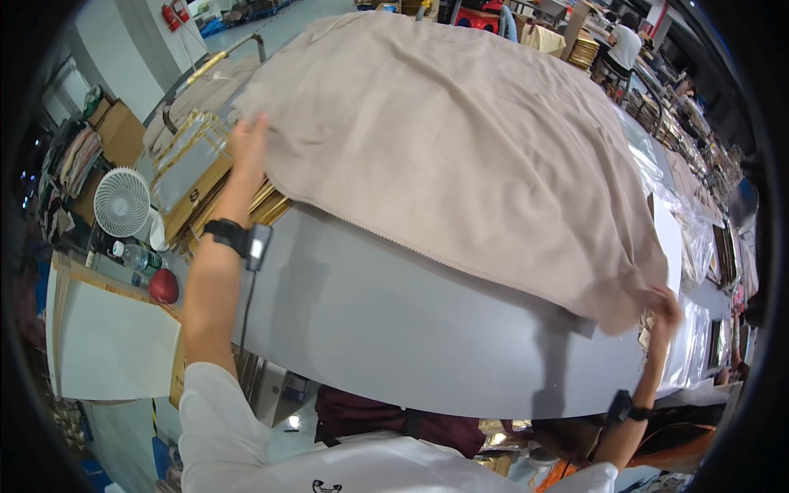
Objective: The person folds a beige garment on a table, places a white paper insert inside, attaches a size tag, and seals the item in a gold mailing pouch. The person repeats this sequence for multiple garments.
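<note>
A large beige fabric piece (444, 148) with a stitched near edge is spread over the grey tabletop (394, 308). My left hand (248, 145) grips its left side, a little blurred, beside a stack of gold-edged packages. At the lower right corner my right hand (666, 311) pinches the cloth, also blurred. The near edge hangs slightly above the table between both hands and casts a shadow. Folds run from the far middle toward the right corner. The fabric hides the far part of the tabletop.
Left of the table are gold-edged packages (194, 179), a white fan (122, 202), a plastic bottle (138, 257) and a red apple-like object (163, 286). Clear plastic bags (687, 339) lie along the right. A seated person (622, 46) is at the far right.
</note>
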Demonstrator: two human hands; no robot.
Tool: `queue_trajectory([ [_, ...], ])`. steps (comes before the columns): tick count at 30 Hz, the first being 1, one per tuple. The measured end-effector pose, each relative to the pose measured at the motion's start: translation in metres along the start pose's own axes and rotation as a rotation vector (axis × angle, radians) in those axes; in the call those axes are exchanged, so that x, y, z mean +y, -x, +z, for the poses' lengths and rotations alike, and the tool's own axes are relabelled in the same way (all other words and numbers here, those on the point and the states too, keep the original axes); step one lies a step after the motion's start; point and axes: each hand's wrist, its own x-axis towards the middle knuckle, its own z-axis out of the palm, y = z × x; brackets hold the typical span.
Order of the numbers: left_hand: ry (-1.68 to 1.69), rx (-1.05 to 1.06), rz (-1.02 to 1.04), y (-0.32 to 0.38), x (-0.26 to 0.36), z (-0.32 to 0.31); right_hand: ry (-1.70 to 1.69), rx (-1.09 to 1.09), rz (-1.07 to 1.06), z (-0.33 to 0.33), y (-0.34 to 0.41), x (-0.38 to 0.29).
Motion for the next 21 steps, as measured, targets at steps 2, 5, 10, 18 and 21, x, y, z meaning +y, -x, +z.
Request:
queue_trajectory([
  [2,-0.197,-0.242,0.158,0.050,0.017,0.042,0.018,-0.336,-0.154,0.092,-0.021,-0.089],
  [5,-0.107,-0.578,0.309,0.131,0.041,0.095,-0.191,-0.481,-0.380,0.195,-0.046,-0.195],
  [10,-0.151,-0.846,0.542,0.218,0.064,0.124,-0.432,-0.568,-0.302,0.251,-0.079,-0.257],
  [18,-0.389,-0.479,0.415,0.230,0.026,0.125,-0.359,0.022,-0.424,0.209,-0.048,-0.255],
  [21,-0.479,-0.278,0.300,0.207,0.005,0.078,-0.597,0.405,-0.324,0.142,-0.013,-0.249],
])
